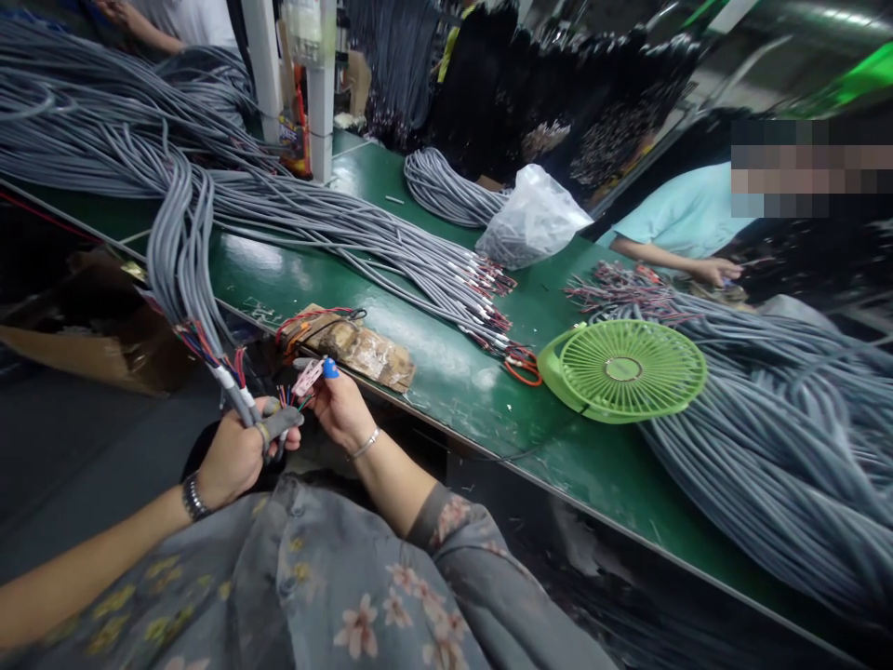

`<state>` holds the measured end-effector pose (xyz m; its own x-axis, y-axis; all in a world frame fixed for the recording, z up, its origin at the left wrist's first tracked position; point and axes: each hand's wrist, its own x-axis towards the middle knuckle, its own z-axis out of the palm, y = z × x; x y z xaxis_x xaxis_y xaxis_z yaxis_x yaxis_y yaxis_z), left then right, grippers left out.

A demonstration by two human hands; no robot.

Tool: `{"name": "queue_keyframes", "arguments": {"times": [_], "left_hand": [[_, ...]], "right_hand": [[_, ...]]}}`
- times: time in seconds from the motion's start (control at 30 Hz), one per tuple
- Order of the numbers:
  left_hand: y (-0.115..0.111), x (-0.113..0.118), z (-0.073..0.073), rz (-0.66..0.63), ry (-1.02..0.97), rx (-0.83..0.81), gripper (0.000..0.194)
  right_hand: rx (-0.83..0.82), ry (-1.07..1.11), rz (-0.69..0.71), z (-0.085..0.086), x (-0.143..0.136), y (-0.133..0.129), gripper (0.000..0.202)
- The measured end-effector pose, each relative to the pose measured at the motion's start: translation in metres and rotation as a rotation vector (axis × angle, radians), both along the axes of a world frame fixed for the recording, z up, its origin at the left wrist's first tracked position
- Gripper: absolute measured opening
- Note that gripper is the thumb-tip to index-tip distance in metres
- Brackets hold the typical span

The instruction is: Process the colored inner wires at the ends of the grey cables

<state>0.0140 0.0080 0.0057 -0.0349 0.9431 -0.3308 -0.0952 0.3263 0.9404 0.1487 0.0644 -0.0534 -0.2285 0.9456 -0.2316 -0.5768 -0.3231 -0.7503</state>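
Note:
My left hand is closed round the end of a grey cable, a grey cover on its thumb. Thin coloured wires fan out of the cable end between my two hands. In my right hand, a small pink tool is pinched beside those wires; a blue cover sits on the thumb. More grey cables hang over the table edge down to my left hand, with white sleeves and coloured wires at their ends. Just beyond my hands lies a taped brown block with red and black wires.
On the green table lie long grey cable bundles, a green fan, a plastic bag and a large cable pile. A person works across at the right. A cardboard box stands at lower left.

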Motion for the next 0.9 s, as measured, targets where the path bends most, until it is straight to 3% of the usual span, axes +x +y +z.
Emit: {"name": "queue_keyframes", "arguments": {"times": [0.3, 0.47, 0.63, 0.8, 0.9], "left_hand": [[-0.004, -0.01, -0.008, -0.067, 0.019, 0.055, 0.036], [-0.008, -0.015, -0.005, -0.064, 0.01, 0.063, 0.037], [-0.007, -0.012, 0.003, -0.042, 0.002, 0.05, 0.036], [-0.003, -0.01, 0.005, -0.062, -0.015, 0.057, 0.035], [-0.001, -0.01, 0.003, -0.069, -0.022, 0.047, 0.036]], "right_hand": [[-0.059, -0.023, 0.045, -0.001, 0.004, -0.003, 0.059], [-0.044, -0.035, 0.061, 0.002, 0.008, -0.002, 0.053], [-0.01, -0.099, 0.006, -0.003, 0.01, -0.006, 0.051], [0.093, -0.258, -0.18, -0.01, 0.008, -0.007, 0.053], [0.043, -0.175, -0.08, -0.009, 0.004, -0.004, 0.06]]}}
